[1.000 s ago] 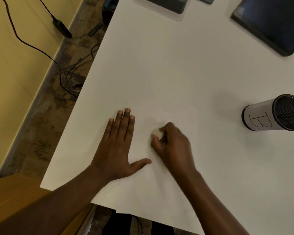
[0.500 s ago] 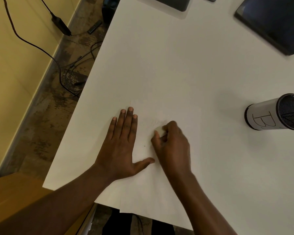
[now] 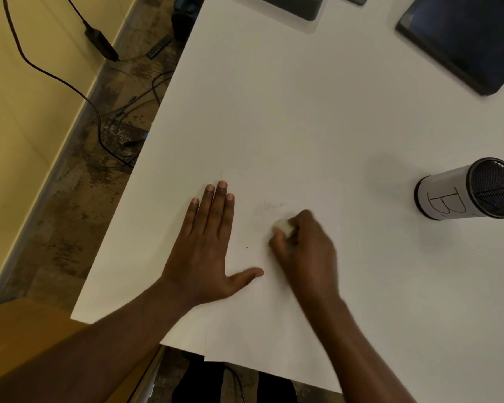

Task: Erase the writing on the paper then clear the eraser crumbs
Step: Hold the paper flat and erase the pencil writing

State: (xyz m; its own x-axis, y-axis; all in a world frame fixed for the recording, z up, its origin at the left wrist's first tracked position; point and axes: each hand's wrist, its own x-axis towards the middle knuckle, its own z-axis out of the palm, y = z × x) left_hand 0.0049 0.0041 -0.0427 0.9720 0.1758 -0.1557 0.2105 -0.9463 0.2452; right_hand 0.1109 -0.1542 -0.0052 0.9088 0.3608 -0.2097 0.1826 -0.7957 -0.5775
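Note:
A white sheet of paper [image 3: 253,324] lies on the white table [image 3: 288,112] and hangs over its near edge. Faint pencil writing [image 3: 272,206] shows near the sheet's top. My left hand [image 3: 207,251] lies flat, fingers spread, on the paper's left edge. My right hand [image 3: 306,251] is blurred and pinches a small white eraser [image 3: 284,226] against the paper just below the writing. One dark speck [image 3: 247,247] sits on the sheet between my hands.
A mesh pen cup [image 3: 469,190] marked "B" stands at the right. A dark tablet [image 3: 463,39] and another dark device [image 3: 291,4] lie at the far edge. Cables [image 3: 122,117] run over the floor to the left of the table.
My right hand with the eraser has slid slightly down and right, uncovering more of the faint writing. The left hand stays flat on the paper.

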